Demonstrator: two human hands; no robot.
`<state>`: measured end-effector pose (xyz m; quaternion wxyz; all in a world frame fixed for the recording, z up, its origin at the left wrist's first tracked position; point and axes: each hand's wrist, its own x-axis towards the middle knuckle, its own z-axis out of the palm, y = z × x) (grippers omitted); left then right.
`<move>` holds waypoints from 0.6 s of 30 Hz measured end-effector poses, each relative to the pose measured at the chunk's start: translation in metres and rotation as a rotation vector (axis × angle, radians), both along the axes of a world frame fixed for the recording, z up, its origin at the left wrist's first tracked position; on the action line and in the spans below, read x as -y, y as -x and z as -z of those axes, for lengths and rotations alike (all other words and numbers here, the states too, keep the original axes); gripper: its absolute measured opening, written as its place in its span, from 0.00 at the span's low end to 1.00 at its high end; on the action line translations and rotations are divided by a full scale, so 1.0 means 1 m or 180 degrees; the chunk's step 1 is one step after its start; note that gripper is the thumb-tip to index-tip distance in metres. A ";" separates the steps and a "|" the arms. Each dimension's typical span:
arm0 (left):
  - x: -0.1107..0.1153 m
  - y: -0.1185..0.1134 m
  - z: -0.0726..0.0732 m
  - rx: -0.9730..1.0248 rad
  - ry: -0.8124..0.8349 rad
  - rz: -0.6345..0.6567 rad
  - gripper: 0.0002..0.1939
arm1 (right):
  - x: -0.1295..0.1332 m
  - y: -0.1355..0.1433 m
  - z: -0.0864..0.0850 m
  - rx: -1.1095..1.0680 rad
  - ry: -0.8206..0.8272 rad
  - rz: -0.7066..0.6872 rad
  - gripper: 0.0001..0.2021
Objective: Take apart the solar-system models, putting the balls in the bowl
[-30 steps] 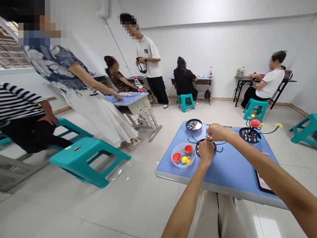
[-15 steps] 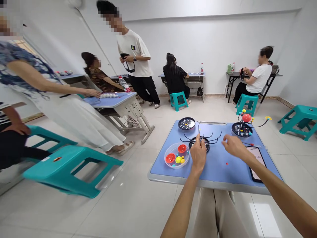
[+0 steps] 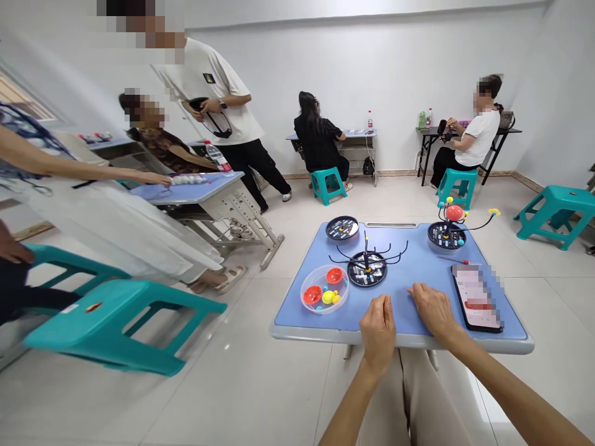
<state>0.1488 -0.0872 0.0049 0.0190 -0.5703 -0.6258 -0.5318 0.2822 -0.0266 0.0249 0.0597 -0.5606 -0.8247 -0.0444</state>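
My left hand (image 3: 379, 325) hovers at the table's front edge, its fingers pinched together; what they hold, if anything, is hidden. My right hand (image 3: 433, 307) rests low over the tabletop with fingers curled in, their contents hidden. Beyond the left hand stands a black round base with curved wire arms (image 3: 367, 269), a small yellow tip on its central post. To its left, a clear round dish (image 3: 304, 303) holds red half-shells (image 3: 312, 295), a yellow ball (image 3: 328, 297) and small coloured beads. A built planet model (image 3: 447, 235) with a red ball stands at the back right.
A phone (image 3: 476, 303) lies at the table's right, with a thin red-handled tool (image 3: 458, 261) behind it. Another black round disc (image 3: 342, 229) sits at the back left. Teal stools (image 3: 116, 310), other desks and several people surround the blue table (image 3: 404, 248).
My left hand has drawn back from the wire-armed base to the table's front edge. My right hand has come down to the tabletop, where a small red piece lay; that piece is now out of sight.
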 end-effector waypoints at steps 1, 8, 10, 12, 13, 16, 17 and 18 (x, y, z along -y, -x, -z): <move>-0.001 0.000 0.000 0.0031 0.0057 0.0021 0.13 | -0.004 0.002 -0.001 -0.0037 0.0001 0.0028 0.14; -0.005 -0.002 -0.002 0.0274 0.0349 0.0206 0.17 | -0.024 0.011 -0.011 -0.0366 0.0056 -0.0091 0.14; -0.004 -0.001 -0.004 0.0390 0.0384 0.0218 0.17 | -0.025 0.007 -0.014 -0.0687 0.0127 -0.0072 0.16; -0.001 0.002 -0.007 0.0526 0.0366 0.0180 0.17 | -0.020 0.004 -0.022 -0.1178 0.0219 -0.0050 0.19; 0.001 0.004 -0.010 0.0603 0.0321 0.0125 0.16 | -0.016 0.005 -0.028 -0.1436 0.0244 -0.0070 0.20; 0.010 0.018 -0.019 0.0850 0.0021 -0.0273 0.15 | -0.003 0.023 -0.053 -0.1914 0.0272 -0.0386 0.21; 0.012 0.025 -0.022 0.0933 -0.0099 -0.0464 0.15 | 0.000 0.034 -0.062 -0.1932 0.0302 -0.0567 0.20; 0.014 0.033 -0.026 0.1018 -0.0199 -0.0668 0.15 | 0.001 0.048 -0.071 -0.1885 0.0344 -0.0752 0.20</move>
